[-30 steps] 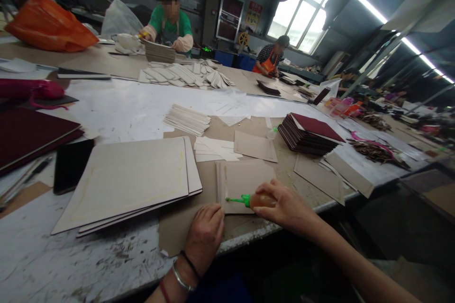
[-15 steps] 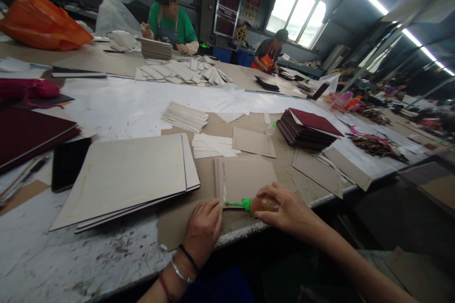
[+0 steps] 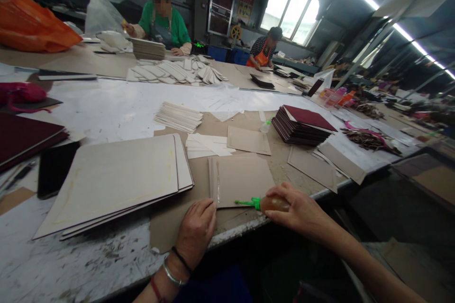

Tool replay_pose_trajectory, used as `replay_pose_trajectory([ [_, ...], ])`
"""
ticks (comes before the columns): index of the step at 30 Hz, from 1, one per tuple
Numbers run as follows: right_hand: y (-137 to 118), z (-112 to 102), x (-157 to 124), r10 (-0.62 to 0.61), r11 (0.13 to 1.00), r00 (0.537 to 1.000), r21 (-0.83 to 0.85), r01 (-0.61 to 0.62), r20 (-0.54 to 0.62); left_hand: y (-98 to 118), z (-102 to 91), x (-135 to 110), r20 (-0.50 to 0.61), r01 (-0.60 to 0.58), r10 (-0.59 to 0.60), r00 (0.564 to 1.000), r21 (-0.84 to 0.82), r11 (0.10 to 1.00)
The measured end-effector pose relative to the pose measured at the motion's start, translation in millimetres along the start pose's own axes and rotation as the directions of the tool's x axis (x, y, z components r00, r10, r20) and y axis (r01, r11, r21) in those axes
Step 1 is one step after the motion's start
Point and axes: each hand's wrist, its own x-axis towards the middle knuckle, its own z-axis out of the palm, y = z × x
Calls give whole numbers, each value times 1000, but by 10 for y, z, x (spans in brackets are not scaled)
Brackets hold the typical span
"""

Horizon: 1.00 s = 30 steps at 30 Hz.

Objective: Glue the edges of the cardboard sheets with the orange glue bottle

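My right hand (image 3: 300, 209) is closed round a small glue bottle (image 3: 273, 203) with a green nozzle that points left along the near edge of a grey card panel (image 3: 243, 177). A shiny glue line runs down the panel's left edge. My left hand (image 3: 195, 231), fingers curled, presses on the brown paper just below the panel's near left corner. A stack of large grey boards (image 3: 113, 182) lies to the left of both hands.
Maroon covers (image 3: 302, 125) are stacked at the right, white strips (image 3: 177, 117) and loose card pieces (image 3: 248, 140) behind the panel. A dark phone (image 3: 55, 166) lies at the left. Two other people work at the far side. The table edge (image 3: 234, 233) runs under my hands.
The bottle's nozzle has drawn back to the right, away from the panel's left edge. My left hand has stayed by the corner. The view has shifted slightly.
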Motion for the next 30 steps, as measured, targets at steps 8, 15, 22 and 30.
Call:
replay_pose_trajectory([
  [8,315,-91,-149,89,996,995,-15,-90,-50,-11,-17,-2,-5,-47,48,999,32,998],
  [15,689,-102,-329,149,989,981,35,-146,-123,-28,-27,11,13,-111,110,994,89,990],
  [22,966,-118,-465,193,981,962,72,-183,-192,-49,-54,22,47,-211,206,977,167,963],
  [30,1147,-148,-216,179,982,925,122,-146,-334,-84,-44,32,37,-224,221,975,168,960],
])
